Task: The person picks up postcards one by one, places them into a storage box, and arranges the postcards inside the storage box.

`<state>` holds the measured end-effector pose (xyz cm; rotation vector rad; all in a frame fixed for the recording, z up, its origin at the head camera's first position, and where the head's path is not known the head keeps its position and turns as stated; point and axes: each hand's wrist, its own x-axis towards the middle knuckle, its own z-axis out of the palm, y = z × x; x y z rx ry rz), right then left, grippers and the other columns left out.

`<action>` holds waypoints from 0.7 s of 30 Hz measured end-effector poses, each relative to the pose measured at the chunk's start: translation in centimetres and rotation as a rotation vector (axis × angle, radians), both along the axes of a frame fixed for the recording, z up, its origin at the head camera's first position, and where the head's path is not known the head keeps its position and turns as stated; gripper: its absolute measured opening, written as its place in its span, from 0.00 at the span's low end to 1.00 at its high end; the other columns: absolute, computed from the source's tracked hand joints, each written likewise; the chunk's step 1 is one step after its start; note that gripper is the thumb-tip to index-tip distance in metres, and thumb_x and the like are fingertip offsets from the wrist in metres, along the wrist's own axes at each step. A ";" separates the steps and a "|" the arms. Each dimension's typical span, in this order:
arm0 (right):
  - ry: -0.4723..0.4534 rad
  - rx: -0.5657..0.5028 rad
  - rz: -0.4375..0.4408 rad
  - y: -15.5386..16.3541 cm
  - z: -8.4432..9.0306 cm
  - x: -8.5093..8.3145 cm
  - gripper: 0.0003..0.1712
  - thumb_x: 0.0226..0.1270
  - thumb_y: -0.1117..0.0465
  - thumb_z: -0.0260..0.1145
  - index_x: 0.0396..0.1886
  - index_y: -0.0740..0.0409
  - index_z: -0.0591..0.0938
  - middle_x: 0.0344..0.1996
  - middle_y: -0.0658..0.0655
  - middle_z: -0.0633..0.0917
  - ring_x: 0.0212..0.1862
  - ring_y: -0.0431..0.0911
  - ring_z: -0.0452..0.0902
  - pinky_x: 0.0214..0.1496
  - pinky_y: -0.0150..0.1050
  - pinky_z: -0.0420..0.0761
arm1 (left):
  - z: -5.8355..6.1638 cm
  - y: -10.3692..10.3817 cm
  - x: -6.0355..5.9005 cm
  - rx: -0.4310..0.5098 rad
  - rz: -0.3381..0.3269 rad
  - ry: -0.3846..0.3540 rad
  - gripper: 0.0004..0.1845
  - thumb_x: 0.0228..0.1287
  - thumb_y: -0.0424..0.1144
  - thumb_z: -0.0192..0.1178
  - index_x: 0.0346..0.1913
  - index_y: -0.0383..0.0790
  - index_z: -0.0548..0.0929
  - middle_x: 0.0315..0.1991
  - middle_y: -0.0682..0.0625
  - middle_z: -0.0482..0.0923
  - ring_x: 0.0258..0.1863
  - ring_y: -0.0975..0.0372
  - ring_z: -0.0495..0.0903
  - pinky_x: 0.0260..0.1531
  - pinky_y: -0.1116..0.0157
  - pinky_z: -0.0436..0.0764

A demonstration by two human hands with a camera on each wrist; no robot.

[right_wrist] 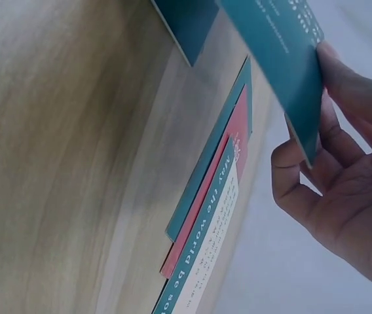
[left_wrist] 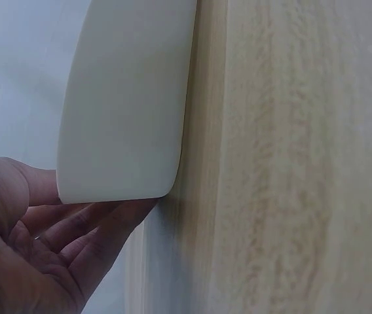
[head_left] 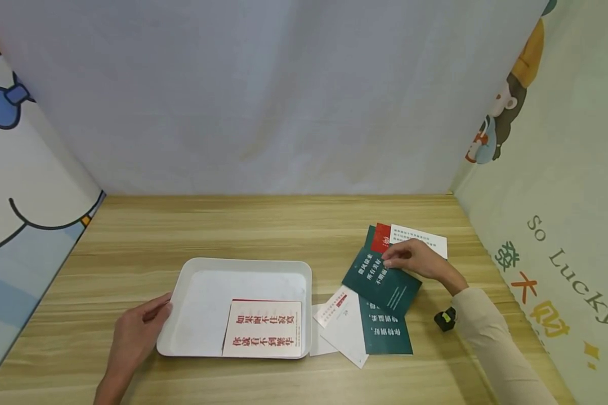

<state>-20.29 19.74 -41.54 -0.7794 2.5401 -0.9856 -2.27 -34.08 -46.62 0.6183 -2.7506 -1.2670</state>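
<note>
My left hand [head_left: 134, 334] grips the left edge of a white tray [head_left: 197, 298], thumb at the rim and fingers underneath, as the left wrist view shows. A small stack of cards [head_left: 266, 332] lies in the tray's right front part, a cream card with red Chinese lettering on top. My right hand [head_left: 418, 260] pinches a dark green card [head_left: 367, 275] with white lettering between thumb and fingers. In the right wrist view this green card [right_wrist: 284, 72] is raised off the table. Beneath it are another green card [head_left: 385, 334] and several white cards [head_left: 347, 334].
Behind the right hand lie a red card [head_left: 381, 236], a card with a white printed face [head_left: 430, 242] and a green one, overlapping. A small black object [head_left: 445, 319] with a yellow-green mark sits by the right forearm. Fabric walls [head_left: 284, 112] enclose the wooden table [head_left: 208, 225].
</note>
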 end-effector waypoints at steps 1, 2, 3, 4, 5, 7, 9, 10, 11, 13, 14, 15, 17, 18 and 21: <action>-0.003 -0.004 0.001 0.0 0.1 0.0 0.09 0.74 0.67 0.68 0.46 0.68 0.89 0.39 0.59 0.90 0.38 0.44 0.79 0.43 0.31 0.81 | 0.0 0.0 0.0 -0.003 0.000 -0.003 0.19 0.76 0.39 0.62 0.64 0.33 0.84 0.56 0.34 0.86 0.41 0.77 0.81 0.33 0.83 0.73; -0.005 -0.006 0.001 0.0 0.2 0.0 0.09 0.74 0.67 0.68 0.47 0.68 0.89 0.39 0.60 0.90 0.38 0.45 0.79 0.43 0.31 0.81 | 0.0 0.1 0.0 -0.005 0.000 -0.006 0.19 0.77 0.39 0.61 0.64 0.33 0.84 0.57 0.34 0.85 0.43 0.72 0.83 0.33 0.82 0.74; -0.009 -0.009 0.002 0.0 0.3 0.0 0.09 0.74 0.67 0.68 0.47 0.69 0.89 0.39 0.60 0.90 0.38 0.46 0.79 0.43 0.31 0.81 | 0.0 0.1 -0.1 -0.007 -0.003 -0.008 0.19 0.77 0.39 0.61 0.64 0.33 0.84 0.57 0.34 0.85 0.46 0.67 0.85 0.33 0.82 0.74; -0.013 -0.010 0.004 0.0 0.4 0.0 0.09 0.74 0.68 0.68 0.47 0.69 0.89 0.40 0.61 0.90 0.38 0.46 0.79 0.42 0.31 0.81 | 0.0 0.1 -0.1 -0.007 -0.005 -0.008 0.19 0.77 0.38 0.61 0.64 0.33 0.84 0.57 0.34 0.85 0.48 0.62 0.87 0.33 0.82 0.74; -0.017 -0.010 0.005 -0.1 0.6 0.0 0.09 0.74 0.68 0.68 0.47 0.70 0.88 0.40 0.61 0.90 0.38 0.46 0.79 0.42 0.31 0.81 | 0.0 0.1 -0.1 -0.008 -0.007 -0.011 0.19 0.77 0.38 0.61 0.64 0.33 0.83 0.57 0.34 0.85 0.50 0.57 0.87 0.33 0.81 0.74; -0.015 -0.008 0.013 -0.1 0.7 0.0 0.10 0.74 0.68 0.68 0.48 0.70 0.88 0.40 0.61 0.89 0.38 0.46 0.78 0.42 0.31 0.81 | 0.0 0.1 -0.1 -0.008 -0.008 -0.008 0.19 0.77 0.38 0.61 0.64 0.33 0.83 0.57 0.34 0.85 0.49 0.58 0.87 0.33 0.81 0.74; -0.014 -0.004 0.016 -0.2 0.8 -0.1 0.10 0.74 0.67 0.68 0.49 0.70 0.88 0.40 0.61 0.89 0.39 0.46 0.78 0.42 0.31 0.81 | 0.0 0.1 -0.1 -0.009 -0.011 -0.006 0.19 0.77 0.38 0.61 0.64 0.32 0.83 0.56 0.34 0.85 0.49 0.58 0.87 0.33 0.81 0.75; -0.012 -0.003 0.019 -0.2 0.9 -0.2 0.10 0.74 0.67 0.68 0.49 0.70 0.88 0.40 0.61 0.89 0.39 0.45 0.79 0.43 0.31 0.81 | 0.0 0.1 -0.1 -0.011 -0.010 -0.003 0.19 0.77 0.38 0.61 0.64 0.32 0.83 0.56 0.34 0.85 0.49 0.58 0.87 0.33 0.81 0.75; -0.007 -0.003 0.022 -0.3 1.0 -0.2 0.10 0.74 0.67 0.68 0.49 0.70 0.88 0.40 0.61 0.89 0.39 0.45 0.79 0.43 0.31 0.81 | 0.0 0.1 -0.1 -0.013 -0.009 -0.003 0.19 0.77 0.37 0.61 0.64 0.33 0.84 0.56 0.34 0.85 0.49 0.58 0.87 0.33 0.81 0.75; -0.004 -0.003 0.018 -0.3 1.1 -0.3 0.11 0.74 0.67 0.68 0.49 0.69 0.88 0.41 0.61 0.90 0.39 0.45 0.79 0.44 0.31 0.82 | 0.0 0.1 -0.1 -0.012 -0.013 -0.003 0.19 0.77 0.37 0.60 0.64 0.32 0.83 0.56 0.33 0.85 0.51 0.53 0.87 0.32 0.81 0.75; -0.005 -0.004 0.016 -0.4 1.2 -0.3 0.11 0.74 0.67 0.68 0.50 0.69 0.88 0.41 0.61 0.90 0.40 0.45 0.79 0.45 0.30 0.82 | 0.1 0.1 -0.1 -0.011 -0.015 -0.005 0.19 0.78 0.37 0.60 0.65 0.32 0.83 0.56 0.33 0.85 0.52 0.50 0.87 0.32 0.81 0.75; -0.008 -0.005 0.015 -0.4 1.3 -0.4 0.11 0.74 0.66 0.68 0.50 0.69 0.88 0.42 0.61 0.90 0.40 0.45 0.80 0.45 0.30 0.82 | 0.1 0.1 -0.1 -0.009 -0.015 -0.005 0.19 0.78 0.37 0.60 0.65 0.31 0.83 0.57 0.33 0.85 0.54 0.48 0.86 0.32 0.81 0.74; -0.007 -0.006 0.018 -0.6 1.5 -0.4 0.11 0.74 0.66 0.68 0.50 0.69 0.88 0.43 0.62 0.90 0.40 0.45 0.80 0.46 0.30 0.82 | 0.1 0.2 -0.2 -0.005 -0.012 -0.007 0.19 0.78 0.37 0.59 0.65 0.31 0.82 0.57 0.32 0.85 0.56 0.45 0.85 0.32 0.81 0.74; -0.010 -0.009 0.018 -0.7 1.7 -0.4 0.11 0.74 0.66 0.68 0.51 0.68 0.88 0.43 0.62 0.90 0.41 0.45 0.80 0.47 0.30 0.82 | 0.1 0.2 -0.2 -0.003 -0.011 -0.008 0.19 0.78 0.37 0.59 0.65 0.31 0.82 0.57 0.32 0.85 0.56 0.45 0.85 0.32 0.80 0.74; -0.003 -0.017 0.036 -1.1 2.0 -0.4 0.11 0.74 0.67 0.68 0.51 0.69 0.88 0.43 0.62 0.90 0.42 0.46 0.80 0.48 0.31 0.82 | 0.1 0.2 -0.2 0.000 -0.007 -0.013 0.19 0.78 0.38 0.59 0.65 0.31 0.82 0.57 0.32 0.84 0.55 0.45 0.85 0.32 0.80 0.75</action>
